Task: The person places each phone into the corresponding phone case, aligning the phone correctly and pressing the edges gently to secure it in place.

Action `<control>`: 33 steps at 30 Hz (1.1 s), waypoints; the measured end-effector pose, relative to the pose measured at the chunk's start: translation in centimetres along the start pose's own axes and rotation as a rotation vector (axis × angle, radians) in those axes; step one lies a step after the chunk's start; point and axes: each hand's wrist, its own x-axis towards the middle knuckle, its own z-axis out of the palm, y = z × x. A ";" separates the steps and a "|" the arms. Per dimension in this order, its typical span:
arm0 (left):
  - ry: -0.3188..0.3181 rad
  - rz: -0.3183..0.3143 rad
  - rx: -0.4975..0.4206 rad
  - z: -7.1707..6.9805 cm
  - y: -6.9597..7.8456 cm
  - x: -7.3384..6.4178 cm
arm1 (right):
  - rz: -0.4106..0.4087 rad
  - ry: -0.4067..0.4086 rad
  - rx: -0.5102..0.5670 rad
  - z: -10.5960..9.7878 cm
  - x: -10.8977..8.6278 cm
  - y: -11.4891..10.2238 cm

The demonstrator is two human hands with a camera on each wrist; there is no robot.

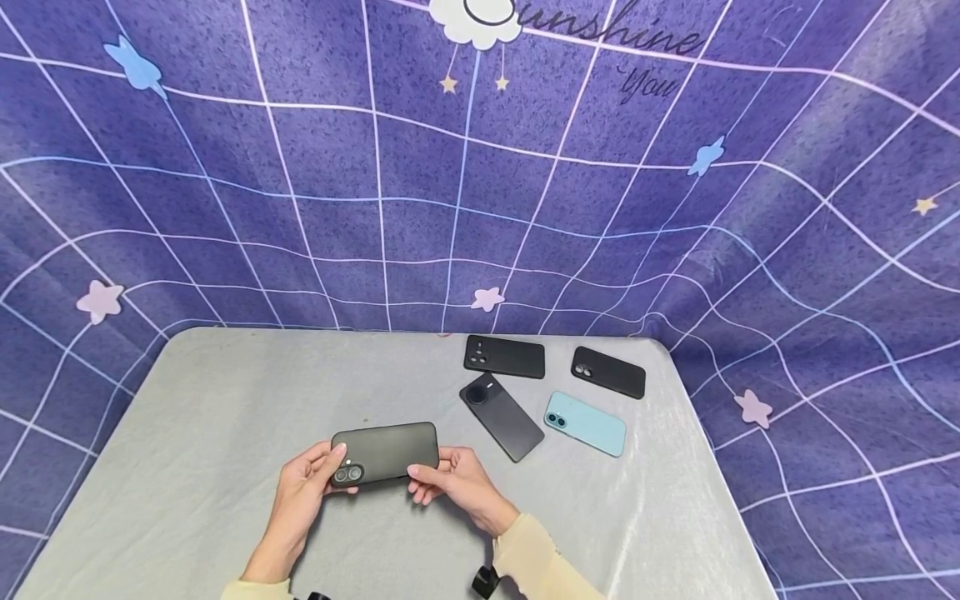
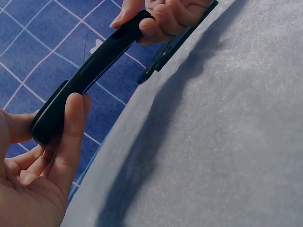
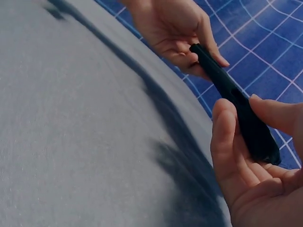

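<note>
Held between both hands, above the table, is a dark phone point(image 1: 386, 446) that looks cased, its back and two round lenses facing up in the head view. My left hand point(image 1: 297, 492) pinches the lens end, thumb on top and fingers beneath. At the other end my right hand point(image 1: 463, 485) grips it the same way, thumb on the near edge. Seen edge-on, the phone point(image 2: 80, 80) slants across the left wrist view, with the left hand point(image 2: 42, 175) below. In the right wrist view the phone point(image 3: 232, 94) lies between the fingers of the right hand point(image 3: 255, 175); its screen side is hidden.
On the grey cloth-covered table point(image 1: 225, 400), right of my hands, lie a dark grey phone point(image 1: 506, 421) with a round camera, a light blue phone point(image 1: 588, 425), a black phone or case point(image 1: 510, 357) and another point(image 1: 611, 372). A purple patterned curtain point(image 1: 420, 225) rises behind.
</note>
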 end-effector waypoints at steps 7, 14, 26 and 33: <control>-0.003 -0.027 -0.004 0.0 0.2 -0.1 | 0.004 -0.041 0.055 -0.1 -0.1 -0.3; -0.014 -0.031 -0.001 -0.2 0.1 -0.1 | 0.016 -0.061 0.087 -0.2 -0.1 -0.3; -0.011 -0.037 0.001 -0.6 0.2 0.0 | 0.042 -0.127 0.072 -0.6 -0.3 -0.5; -0.003 -0.065 0.010 -0.8 0.2 -0.1 | 0.047 -0.160 0.010 -1.1 -0.2 -0.6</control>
